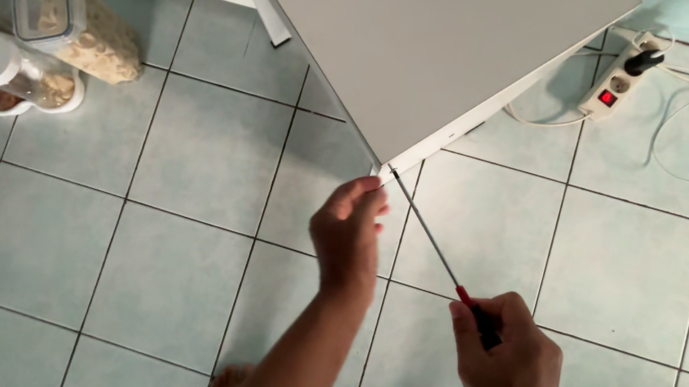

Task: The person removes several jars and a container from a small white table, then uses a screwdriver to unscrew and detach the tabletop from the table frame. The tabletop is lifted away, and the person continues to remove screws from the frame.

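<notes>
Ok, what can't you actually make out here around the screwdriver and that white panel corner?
Head view only:
- The screwdriver tip and any screw: too small, and the left hand covers the white panel corner.
- The screwdriver handle: mostly wrapped by the right hand.
- The panel's far side: cut off by the top edge.
- The jars at left: partly cut off by the left edge.

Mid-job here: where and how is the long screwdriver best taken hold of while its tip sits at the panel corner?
Grip the screwdriver by its red-and-black handle at the low end, coming from behind along its axis, as the right hand does. The thin bare shaft slants up to the white panel corner and offers little to hold. The left hand pinches at that corner, beside the tip.
</notes>
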